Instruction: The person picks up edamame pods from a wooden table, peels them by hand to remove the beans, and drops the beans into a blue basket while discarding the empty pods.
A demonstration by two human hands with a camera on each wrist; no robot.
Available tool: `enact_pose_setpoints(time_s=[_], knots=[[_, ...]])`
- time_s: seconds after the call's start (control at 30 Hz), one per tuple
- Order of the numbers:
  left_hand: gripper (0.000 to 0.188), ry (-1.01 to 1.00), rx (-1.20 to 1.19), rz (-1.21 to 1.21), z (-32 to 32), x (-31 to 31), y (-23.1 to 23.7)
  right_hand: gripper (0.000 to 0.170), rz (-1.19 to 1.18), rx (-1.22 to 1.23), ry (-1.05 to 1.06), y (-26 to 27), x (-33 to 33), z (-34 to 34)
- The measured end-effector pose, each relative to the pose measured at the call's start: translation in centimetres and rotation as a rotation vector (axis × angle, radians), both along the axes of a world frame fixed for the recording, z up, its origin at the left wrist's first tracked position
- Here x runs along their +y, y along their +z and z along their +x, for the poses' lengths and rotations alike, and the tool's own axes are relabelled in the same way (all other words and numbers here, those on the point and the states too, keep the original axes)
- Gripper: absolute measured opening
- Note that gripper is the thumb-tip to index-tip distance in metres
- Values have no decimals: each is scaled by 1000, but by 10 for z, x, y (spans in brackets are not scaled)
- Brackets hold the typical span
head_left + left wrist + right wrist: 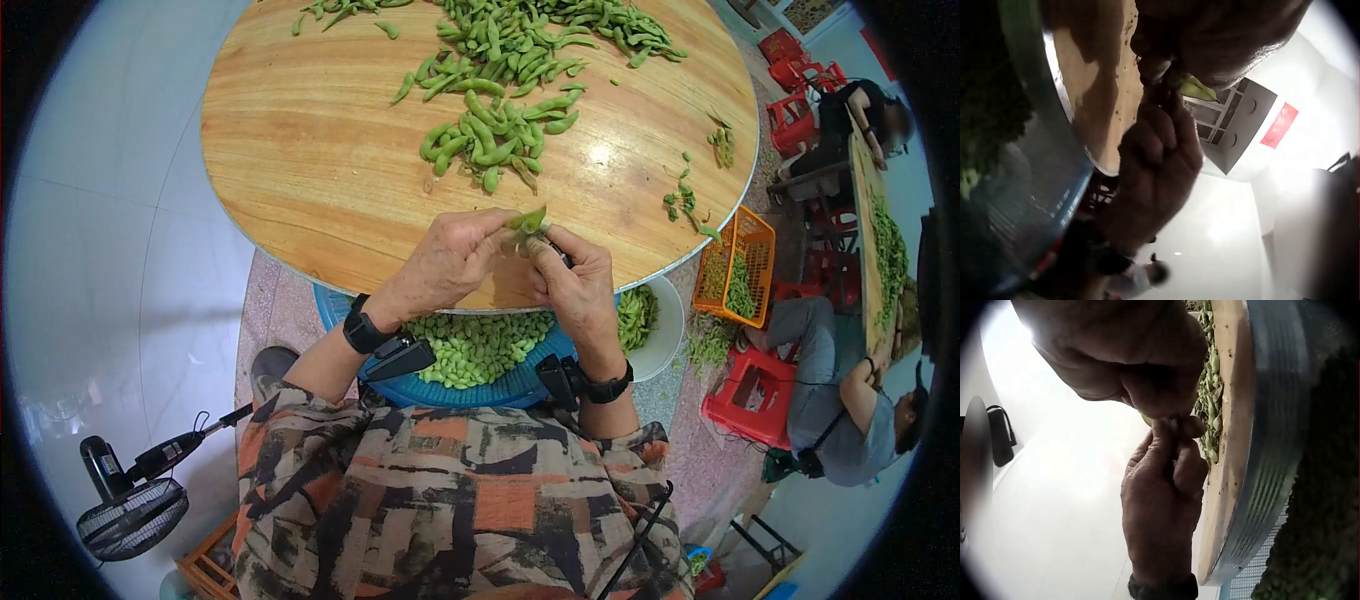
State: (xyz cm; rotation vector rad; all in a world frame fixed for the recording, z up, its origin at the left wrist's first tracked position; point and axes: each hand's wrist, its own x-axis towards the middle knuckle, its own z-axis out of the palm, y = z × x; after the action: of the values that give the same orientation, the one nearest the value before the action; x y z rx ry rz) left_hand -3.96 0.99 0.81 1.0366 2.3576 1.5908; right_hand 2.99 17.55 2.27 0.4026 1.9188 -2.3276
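Observation:
Above the table's near edge, both hands meet at a green bean pod (528,220). The left hand (450,262) pinches it from the left with thumb and fingers; the right hand (578,285) pinches its lower end, with something dark by the index finger. In the left wrist view the pod (1199,90) sticks out beyond the joined fingertips. Mostly hidden by the fingers in the right wrist view, the pod shows only a sliver. Below the hands, a blue basket (420,388) holds many shelled beans (470,350).
Heaps of pods (490,135) lie on the round wooden table (320,150). Stems and scraps are at its right. A white bucket (672,330) with pods, an orange crate (762,245), a red stool (755,400) and two people are to the right; a fan (132,518) stands at lower left.

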Motion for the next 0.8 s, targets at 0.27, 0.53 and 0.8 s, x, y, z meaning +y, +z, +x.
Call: enact_pose_setpoints(time_s=[0.27, 0.53, 0.8], knots=[[32, 46, -835, 223, 11, 9, 8, 12, 652, 368, -125, -16, -13, 0], [41, -129, -1187, 582, 9, 8, -7, 16, -21, 89, -119, -8, 4, 0], [70, -137, -1372, 981, 3, 5, -5, 21, -86, 171, -279, 1, 51, 22]])
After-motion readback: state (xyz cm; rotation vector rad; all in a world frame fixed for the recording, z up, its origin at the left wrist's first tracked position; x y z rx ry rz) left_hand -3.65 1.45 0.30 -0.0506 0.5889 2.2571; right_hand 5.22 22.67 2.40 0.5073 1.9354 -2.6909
